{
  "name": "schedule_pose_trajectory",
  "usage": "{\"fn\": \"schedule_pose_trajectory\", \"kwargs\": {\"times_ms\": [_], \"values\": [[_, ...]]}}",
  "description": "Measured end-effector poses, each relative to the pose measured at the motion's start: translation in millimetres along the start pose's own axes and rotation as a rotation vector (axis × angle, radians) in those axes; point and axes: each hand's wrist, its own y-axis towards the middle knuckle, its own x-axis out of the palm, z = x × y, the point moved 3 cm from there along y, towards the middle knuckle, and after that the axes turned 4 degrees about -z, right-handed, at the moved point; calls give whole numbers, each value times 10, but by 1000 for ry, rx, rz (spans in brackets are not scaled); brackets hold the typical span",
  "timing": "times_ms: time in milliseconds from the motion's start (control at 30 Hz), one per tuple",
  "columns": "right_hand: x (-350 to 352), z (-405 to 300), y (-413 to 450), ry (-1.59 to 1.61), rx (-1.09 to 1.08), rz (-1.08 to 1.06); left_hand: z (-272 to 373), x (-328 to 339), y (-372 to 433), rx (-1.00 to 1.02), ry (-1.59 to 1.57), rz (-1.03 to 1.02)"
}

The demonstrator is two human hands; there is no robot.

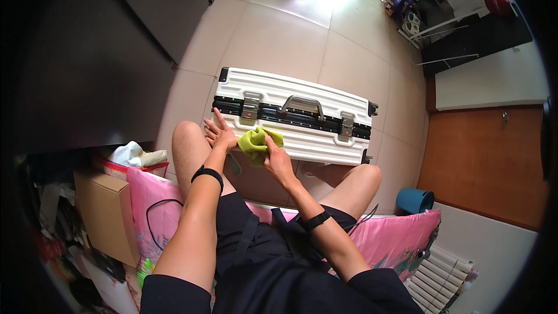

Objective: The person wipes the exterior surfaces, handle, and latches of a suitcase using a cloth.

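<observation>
A white ribbed hard-shell suitcase stands on the tiled floor between my knees. Its top side carries a silver handle, a black frame strip, and two metal latches, the left latch and the right latch. My right hand grips a yellow-green cloth against the near edge of the suitcase, index finger pressed on the fabric. At the suitcase's left end, my left hand rests with fingers spread and holds nothing.
A dark cabinet rises at the left. Beside the pink-covered bed stand a cardboard box and a red-trimmed basket. To the right are a blue bin and a wooden door. Bags and a rack crowd the upper right.
</observation>
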Motion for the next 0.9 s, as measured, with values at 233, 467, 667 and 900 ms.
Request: {"fn": "schedule_pose_trajectory", "kwargs": {"times_ms": [233,467,667,900], "values": [[-34,-6,-37,28,-39,52,17,-47,-90,10,6,-14],[-156,-258,203,-148,-129,71,8,-40,-66,-2,2,-8],[-168,-473,683,-272,-70,-126,13,12,22,-2,23,34],[-25,-510,833,-343,23,-188,39,-40,-93,7,-10,18]]}}
